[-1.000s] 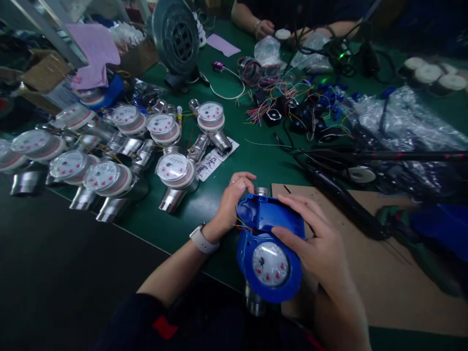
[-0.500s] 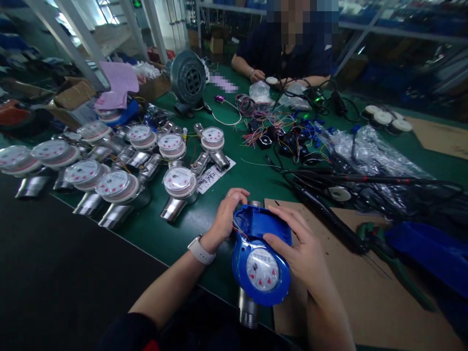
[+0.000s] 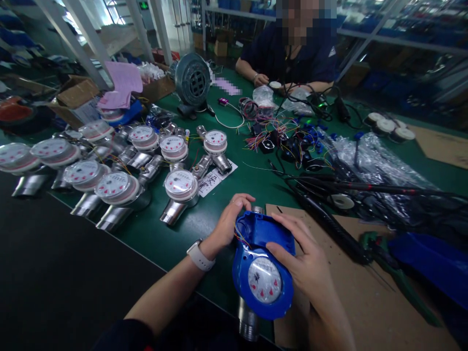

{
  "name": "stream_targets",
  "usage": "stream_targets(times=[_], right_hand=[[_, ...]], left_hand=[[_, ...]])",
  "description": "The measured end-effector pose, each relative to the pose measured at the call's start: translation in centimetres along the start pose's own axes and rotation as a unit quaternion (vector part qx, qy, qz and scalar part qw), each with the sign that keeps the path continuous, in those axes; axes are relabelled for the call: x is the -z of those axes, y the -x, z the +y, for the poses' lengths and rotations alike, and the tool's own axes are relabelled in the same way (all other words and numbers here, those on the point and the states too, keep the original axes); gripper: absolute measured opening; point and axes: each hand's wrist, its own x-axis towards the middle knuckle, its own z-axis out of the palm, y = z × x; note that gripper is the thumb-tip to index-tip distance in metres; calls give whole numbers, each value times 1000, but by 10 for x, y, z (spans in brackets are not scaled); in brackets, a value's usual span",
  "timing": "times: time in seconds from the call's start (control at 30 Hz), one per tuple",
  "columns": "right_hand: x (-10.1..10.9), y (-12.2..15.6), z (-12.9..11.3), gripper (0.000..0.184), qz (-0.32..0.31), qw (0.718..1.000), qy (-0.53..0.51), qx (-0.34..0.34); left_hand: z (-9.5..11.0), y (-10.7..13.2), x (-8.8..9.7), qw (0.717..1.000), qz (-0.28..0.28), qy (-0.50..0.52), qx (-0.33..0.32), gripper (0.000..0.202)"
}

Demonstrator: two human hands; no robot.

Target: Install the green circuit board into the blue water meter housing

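Right in front of me is a water meter (image 3: pixel 263 280) with a blue plastic housing, a round dial with red pointers and threaded metal pipe ends. An open box-shaped blue compartment (image 3: pixel 268 231) tops its far side, and thin coloured wires (image 3: pixel 241 237) come out at the left. My left hand (image 3: pixel 234 219), watch on its wrist, is curled against the far left corner; its fingertips are partly hidden behind the housing. With thumb and fingers, my right hand (image 3: pixel 307 253) grips the right side of the compartment.
Several metal water meters without blue housings, one a nearby meter (image 3: pixel 180 185), stand to the left. Cardboard (image 3: pixel 351 292) lies at right, with green-handled pliers (image 3: pixel 398 278) and a black soldering-iron-like tool (image 3: pixel 331 224). Wired parts (image 3: pixel 268 145) and a blower (image 3: pixel 193 80) sit farther back. A co-worker (image 3: pixel 288 53) sits opposite.
The view has shifted slightly, and the blue meter and both hands sit a little lower in the picture. Both hands keep nearly the same hold.
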Motion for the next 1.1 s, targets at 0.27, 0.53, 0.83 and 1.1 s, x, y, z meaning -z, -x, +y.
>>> stream_targets(times=[0.27, 0.53, 0.83, 1.1], right_hand=[[0, 1, 1, 41, 7, 1000, 14, 15], [-2, 1, 3, 40, 15, 1000, 11, 15], [-2, 1, 3, 40, 17, 1000, 6, 9], [-2, 1, 2, 41, 22, 1000, -8, 1]], left_hand=[[-1, 0, -1, 999, 5, 33, -19, 39], [-7, 0, 0, 999, 4, 46, -19, 40], [-7, 1, 0, 999, 21, 44, -11, 42], [-6, 2, 0, 997, 12, 74, -10, 39]])
